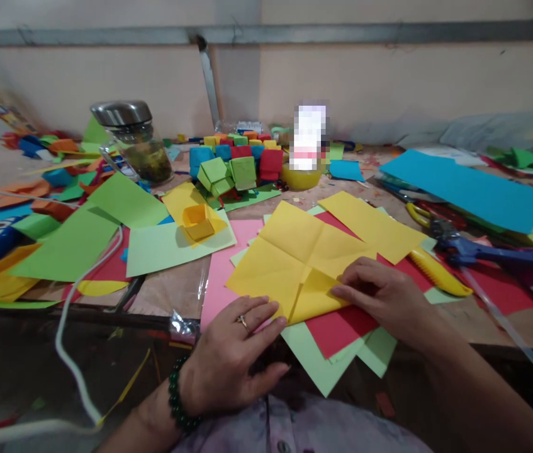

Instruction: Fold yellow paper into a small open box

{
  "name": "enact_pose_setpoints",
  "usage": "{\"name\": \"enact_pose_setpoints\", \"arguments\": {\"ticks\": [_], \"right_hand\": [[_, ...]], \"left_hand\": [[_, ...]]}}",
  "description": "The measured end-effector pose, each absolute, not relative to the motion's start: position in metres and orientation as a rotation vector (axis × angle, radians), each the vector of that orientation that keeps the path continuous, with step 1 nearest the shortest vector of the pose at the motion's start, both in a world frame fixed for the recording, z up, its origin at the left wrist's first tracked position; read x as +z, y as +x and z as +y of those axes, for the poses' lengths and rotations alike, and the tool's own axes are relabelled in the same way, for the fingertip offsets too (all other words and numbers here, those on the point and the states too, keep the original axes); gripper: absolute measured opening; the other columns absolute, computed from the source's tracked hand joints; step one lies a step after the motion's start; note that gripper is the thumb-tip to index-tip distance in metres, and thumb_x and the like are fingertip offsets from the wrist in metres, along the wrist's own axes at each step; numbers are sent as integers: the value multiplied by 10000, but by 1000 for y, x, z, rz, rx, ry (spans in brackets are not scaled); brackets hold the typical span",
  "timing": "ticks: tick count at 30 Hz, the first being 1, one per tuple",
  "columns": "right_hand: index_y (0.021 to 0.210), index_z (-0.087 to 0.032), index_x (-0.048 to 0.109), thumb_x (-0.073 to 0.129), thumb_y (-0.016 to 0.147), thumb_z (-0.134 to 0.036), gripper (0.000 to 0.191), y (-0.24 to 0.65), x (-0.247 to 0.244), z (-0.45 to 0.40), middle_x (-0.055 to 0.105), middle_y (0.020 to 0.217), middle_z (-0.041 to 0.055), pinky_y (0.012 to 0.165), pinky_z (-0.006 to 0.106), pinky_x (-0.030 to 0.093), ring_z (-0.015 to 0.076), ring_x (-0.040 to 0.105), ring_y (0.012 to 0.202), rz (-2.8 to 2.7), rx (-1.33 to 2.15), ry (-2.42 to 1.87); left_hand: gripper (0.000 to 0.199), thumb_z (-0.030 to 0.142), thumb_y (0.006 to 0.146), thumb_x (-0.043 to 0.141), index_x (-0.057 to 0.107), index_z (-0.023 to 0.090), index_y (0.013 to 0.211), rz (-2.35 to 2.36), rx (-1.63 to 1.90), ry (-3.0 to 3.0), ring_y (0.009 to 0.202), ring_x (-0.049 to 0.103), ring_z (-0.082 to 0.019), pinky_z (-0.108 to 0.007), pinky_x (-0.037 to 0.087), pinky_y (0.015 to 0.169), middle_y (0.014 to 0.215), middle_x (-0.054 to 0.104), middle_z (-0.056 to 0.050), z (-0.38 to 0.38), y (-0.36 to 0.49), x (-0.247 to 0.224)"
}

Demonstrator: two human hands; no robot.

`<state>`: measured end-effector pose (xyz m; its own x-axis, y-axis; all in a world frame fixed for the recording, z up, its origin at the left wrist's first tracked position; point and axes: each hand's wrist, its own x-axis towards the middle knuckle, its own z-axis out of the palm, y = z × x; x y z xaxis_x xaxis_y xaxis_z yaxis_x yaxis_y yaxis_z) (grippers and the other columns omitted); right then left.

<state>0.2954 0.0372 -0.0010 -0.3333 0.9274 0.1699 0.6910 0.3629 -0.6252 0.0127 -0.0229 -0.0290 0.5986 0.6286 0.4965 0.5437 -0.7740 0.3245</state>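
Note:
A creased yellow paper square (289, 236) lies over red, light green and pink sheets near the table's front edge. Its near right part is folded in as a flap. My left hand (235, 352), with a ring and a green bead bracelet, rests its spread fingertips on the paper's near left edge and corner. At the right side my right hand (384, 292) pinches the edge of the folded flap between thumb and fingers. Another yellow sheet (372, 226) lies just behind my right hand.
Small folded paper boxes (242, 173) stand at the back beside a propped phone (308, 138). A lidded glass mug (141, 148) is back left. Blue-handled pliers (464, 248), a yellow cutter (438, 270) and blue sheets (467, 185) lie right. A white cord (65, 340) hangs left.

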Motion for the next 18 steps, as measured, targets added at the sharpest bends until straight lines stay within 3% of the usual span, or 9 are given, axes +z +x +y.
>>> {"name": "enact_pose_setpoints", "arguments": {"ticks": [4,10,18], "right_hand": [[669,-200,617,621,859,-464,324,291,-3,36,615,717,40,547,283,450,160,580,634,-2144,485,-1435],[664,-208,605,615,858,-476,331,287,-4,34,606,704,44,541,290,446,169,578,626,-2157,376,-1453],[685,-209,604,633,856,-430,281,290,-6,33,606,734,42,562,294,454,171,585,657,-2126,446,-1466]], "left_hand": [[422,318,802,641,628,86,1154,973,963,2696,1117,609,-302,-475,528,959,1156,676,-189,-22,13,-27],[529,329,811,630,562,102,1284,983,996,2669,1081,623,-283,-454,545,935,1131,686,-170,-19,17,-27],[481,381,791,658,645,102,1182,1002,927,2692,1044,617,-308,-470,576,867,1110,689,-159,-18,17,-24]]}}
